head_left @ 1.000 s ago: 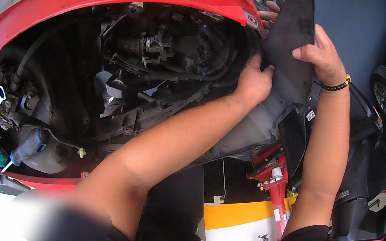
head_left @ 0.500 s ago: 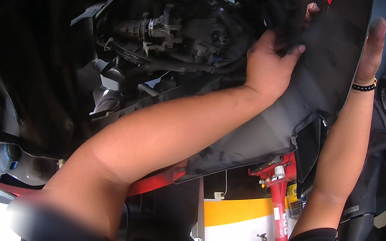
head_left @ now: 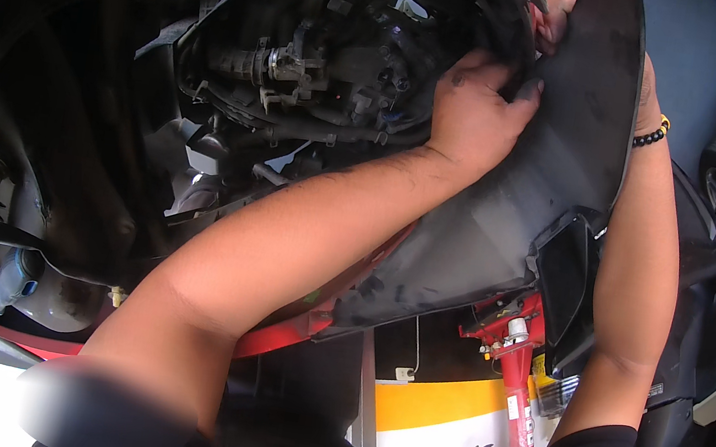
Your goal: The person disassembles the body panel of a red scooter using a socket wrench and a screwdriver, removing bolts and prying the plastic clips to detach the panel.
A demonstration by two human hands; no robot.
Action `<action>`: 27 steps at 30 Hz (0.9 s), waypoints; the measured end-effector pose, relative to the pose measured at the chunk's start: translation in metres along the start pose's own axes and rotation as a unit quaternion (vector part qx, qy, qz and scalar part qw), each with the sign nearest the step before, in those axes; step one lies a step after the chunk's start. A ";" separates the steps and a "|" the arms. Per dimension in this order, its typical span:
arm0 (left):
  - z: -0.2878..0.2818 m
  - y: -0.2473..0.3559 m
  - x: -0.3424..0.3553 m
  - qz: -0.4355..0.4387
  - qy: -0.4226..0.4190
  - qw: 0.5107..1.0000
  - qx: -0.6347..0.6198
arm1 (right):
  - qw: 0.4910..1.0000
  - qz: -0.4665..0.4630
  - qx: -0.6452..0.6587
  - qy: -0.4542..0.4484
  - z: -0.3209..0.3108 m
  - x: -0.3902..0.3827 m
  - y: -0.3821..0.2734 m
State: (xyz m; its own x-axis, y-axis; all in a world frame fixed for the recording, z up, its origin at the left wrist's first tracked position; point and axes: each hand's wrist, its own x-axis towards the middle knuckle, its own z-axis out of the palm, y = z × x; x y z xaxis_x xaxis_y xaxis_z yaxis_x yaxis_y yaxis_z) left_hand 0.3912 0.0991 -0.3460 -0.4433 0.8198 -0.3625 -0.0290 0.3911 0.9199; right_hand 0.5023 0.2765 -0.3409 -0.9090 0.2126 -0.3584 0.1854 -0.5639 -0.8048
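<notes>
plastic, broad and dark: the liner panel [head_left: 516,219] you are lifting against the car's underside looks light but floppy, so keep gripping its edges. your left hand [head_left: 476,116] is pinching its upper edge; your right hand [head_left: 560,18] is mostly hidden behind it, grip unclear. its long axis is running up-down, slightly tilted.

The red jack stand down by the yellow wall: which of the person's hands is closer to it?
Neither by much, perhaps the left. Both are raised far above the red jack stand: left hand on the black panel, right hand at its top edge.
</notes>
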 end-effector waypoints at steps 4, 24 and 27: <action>-0.019 -0.008 0.016 0.158 -0.015 0.975 0.153 | 0.987 -0.052 -0.117 0.101 0.051 0.020 -0.015; 0.008 0.009 0.002 0.069 0.076 0.979 0.174 | 0.987 -0.057 0.027 0.149 0.020 -0.078 -0.038; -0.025 0.012 0.006 0.015 -0.029 0.989 0.141 | 0.976 0.004 0.015 0.218 0.053 -0.074 -0.041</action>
State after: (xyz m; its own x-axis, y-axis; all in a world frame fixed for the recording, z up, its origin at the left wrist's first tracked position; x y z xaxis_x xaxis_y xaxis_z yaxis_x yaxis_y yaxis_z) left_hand 0.3659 0.0983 -0.3336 -0.3885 0.8518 -0.3515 0.2388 0.4615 0.8544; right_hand 0.5418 0.2413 -0.2567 -0.6605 0.5240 -0.5378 0.1748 -0.5893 -0.7888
